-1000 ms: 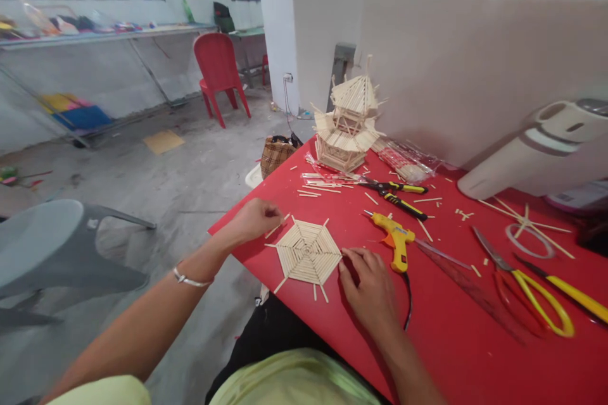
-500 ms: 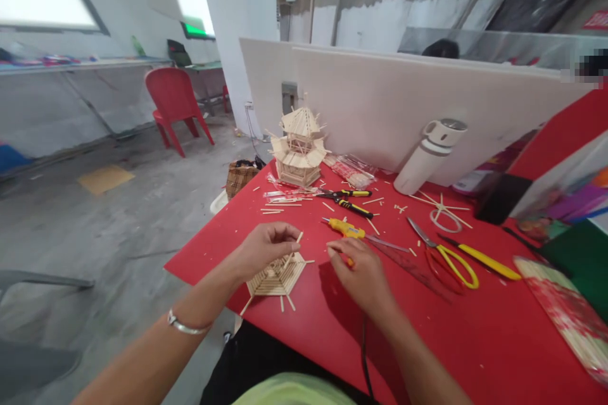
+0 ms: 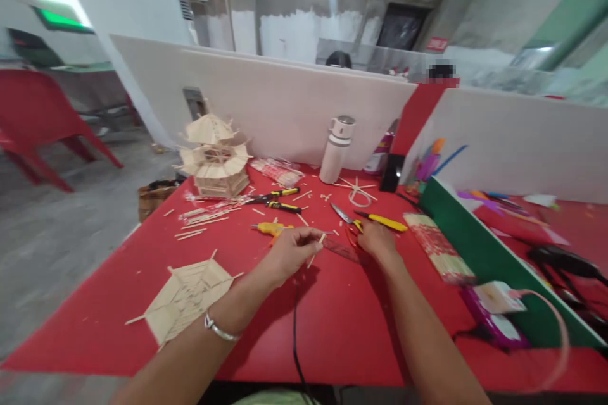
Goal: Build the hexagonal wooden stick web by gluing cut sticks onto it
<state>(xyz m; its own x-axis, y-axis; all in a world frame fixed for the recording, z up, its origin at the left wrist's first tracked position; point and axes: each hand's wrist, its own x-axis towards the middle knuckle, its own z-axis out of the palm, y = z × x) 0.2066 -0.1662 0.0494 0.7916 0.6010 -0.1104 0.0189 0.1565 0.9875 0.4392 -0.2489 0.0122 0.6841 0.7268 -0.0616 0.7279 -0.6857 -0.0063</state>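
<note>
My left hand pinches a short thin wooden stick above the red table. Farther right, my right hand closes over the handles of a pair of scissors, whose blades point away to the left; part of the handles is hidden under my fingers. Behind my left hand lies a yellow glue gun, with its cord running toward me. On the left of the table, partly covered by my left forearm, rests a hexagonal panel of wooden sticks.
A stick-built pagoda model stands back left. Yellow-black pliers, a yellow utility knife, a white thermos and a bundle of sticks lie or stand around. A green divider edges the right side.
The view has swung right. My left hand has moved off the hexagonal panel with the stick in its fingers. My right hand has left the glue gun area and reached the scissors.
</note>
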